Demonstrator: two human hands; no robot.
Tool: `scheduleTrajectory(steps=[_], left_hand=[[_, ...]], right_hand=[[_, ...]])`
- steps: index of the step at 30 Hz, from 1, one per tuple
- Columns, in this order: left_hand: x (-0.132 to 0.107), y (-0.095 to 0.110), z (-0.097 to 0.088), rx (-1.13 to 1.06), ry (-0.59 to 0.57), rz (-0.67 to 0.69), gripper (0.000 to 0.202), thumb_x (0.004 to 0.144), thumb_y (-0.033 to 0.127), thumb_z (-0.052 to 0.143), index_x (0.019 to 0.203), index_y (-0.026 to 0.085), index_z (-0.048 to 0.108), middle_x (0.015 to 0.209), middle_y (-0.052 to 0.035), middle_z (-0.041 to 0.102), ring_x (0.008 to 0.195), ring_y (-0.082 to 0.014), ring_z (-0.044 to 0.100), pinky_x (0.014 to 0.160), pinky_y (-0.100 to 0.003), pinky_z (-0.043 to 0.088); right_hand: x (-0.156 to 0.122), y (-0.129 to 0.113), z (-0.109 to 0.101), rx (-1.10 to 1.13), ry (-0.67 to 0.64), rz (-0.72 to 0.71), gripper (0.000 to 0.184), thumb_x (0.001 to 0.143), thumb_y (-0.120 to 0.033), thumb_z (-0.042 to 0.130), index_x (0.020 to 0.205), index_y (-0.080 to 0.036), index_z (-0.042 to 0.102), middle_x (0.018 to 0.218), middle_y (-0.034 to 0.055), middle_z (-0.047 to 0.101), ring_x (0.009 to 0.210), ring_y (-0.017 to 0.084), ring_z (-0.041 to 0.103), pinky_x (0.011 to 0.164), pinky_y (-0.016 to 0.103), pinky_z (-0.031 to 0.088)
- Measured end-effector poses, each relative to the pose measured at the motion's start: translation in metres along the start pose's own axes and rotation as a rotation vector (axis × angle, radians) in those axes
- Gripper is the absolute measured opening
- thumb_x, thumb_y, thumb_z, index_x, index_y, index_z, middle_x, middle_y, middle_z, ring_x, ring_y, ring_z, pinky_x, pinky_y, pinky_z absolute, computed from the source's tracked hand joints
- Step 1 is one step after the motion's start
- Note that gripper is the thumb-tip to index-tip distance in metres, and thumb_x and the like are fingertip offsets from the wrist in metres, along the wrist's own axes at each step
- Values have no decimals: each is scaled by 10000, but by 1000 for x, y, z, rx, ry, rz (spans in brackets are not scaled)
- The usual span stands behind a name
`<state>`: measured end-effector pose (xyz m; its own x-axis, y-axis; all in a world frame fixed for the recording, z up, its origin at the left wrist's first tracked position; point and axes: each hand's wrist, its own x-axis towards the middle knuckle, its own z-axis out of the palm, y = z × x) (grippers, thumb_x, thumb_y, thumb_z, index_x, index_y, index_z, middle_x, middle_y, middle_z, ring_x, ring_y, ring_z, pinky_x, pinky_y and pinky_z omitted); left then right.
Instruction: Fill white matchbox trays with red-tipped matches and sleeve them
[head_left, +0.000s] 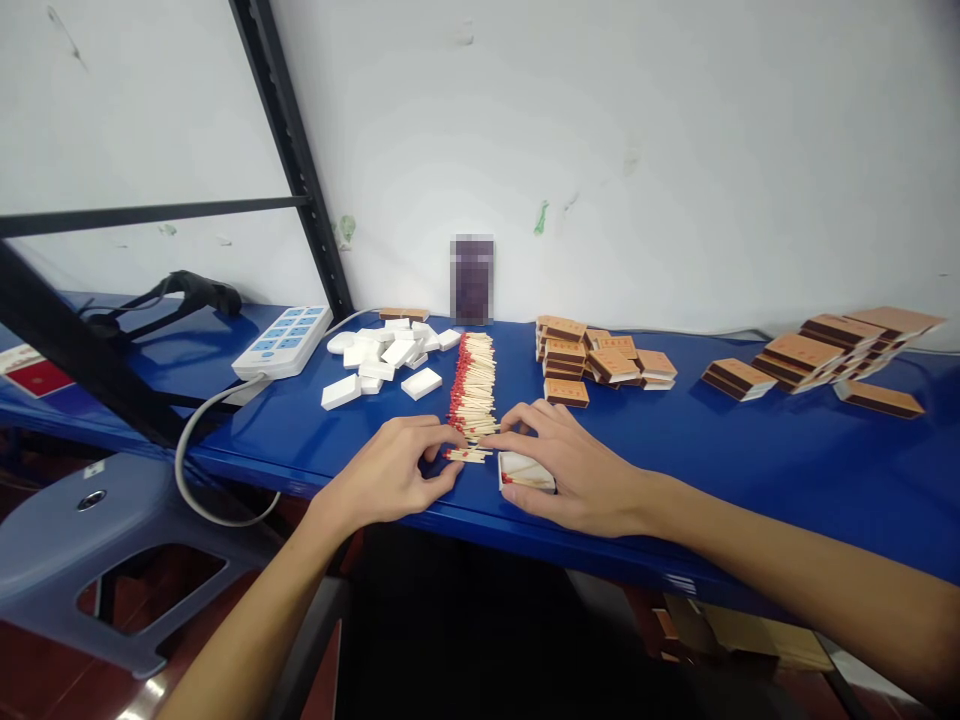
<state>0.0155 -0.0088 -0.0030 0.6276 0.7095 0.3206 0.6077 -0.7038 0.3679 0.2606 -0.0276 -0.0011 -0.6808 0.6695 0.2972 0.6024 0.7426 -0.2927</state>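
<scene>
Head view: a blue tabletop (637, 440) carries two piles of printed matchboxes (802, 350), one toward the right end, one nearer the middle, and a heap of white matchbox trays (397, 352) toward the back edge. At the front edge work the right hand (570, 465) and left hand (401, 465). Between them, a column of red-headed matches (476, 380) runs rearward. Right fingers straddle an open tray (517, 462); left thumb and forefinger bracket a small match bunch (472, 456). I cannot tell whether either grips.
</scene>
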Motion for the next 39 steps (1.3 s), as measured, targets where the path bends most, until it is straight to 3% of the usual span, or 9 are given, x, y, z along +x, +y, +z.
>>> scheduleTrajectory(steps=[15,22,29,39], left_hand=[[-2,-2,0,-18,12,4,239,866,234,624,1060,241,764,710,20,529,591,-83,492,561,-216,360],[-1,-2,0,-9,17,-11,232,859,248,632,1043,223,772,710,14,542,594,-88,499,564,-221,375],[-1,-1,0,-6,38,-19,173,834,234,642,933,192,777,709,6,567,616,-100,524,583,-231,397],[-2,-1,0,-33,60,-21,163,822,234,644,912,189,772,714,2,574,612,-103,526,571,-235,404]], right_hand=[[0,0,0,2,-14,16,426,907,-381,590,1298,-213,611,1122,111,562,986,276,500,874,486,429],[-1,1,1,-8,-10,36,331,913,-384,576,1172,-188,639,1121,116,563,1010,280,498,893,489,419],[-1,1,0,5,-14,55,349,924,-409,564,1191,-193,626,1126,112,573,1009,277,499,885,489,422],[-3,3,-2,1,20,61,365,915,-400,570,1204,-191,646,1117,120,590,1018,291,523,880,487,447]])
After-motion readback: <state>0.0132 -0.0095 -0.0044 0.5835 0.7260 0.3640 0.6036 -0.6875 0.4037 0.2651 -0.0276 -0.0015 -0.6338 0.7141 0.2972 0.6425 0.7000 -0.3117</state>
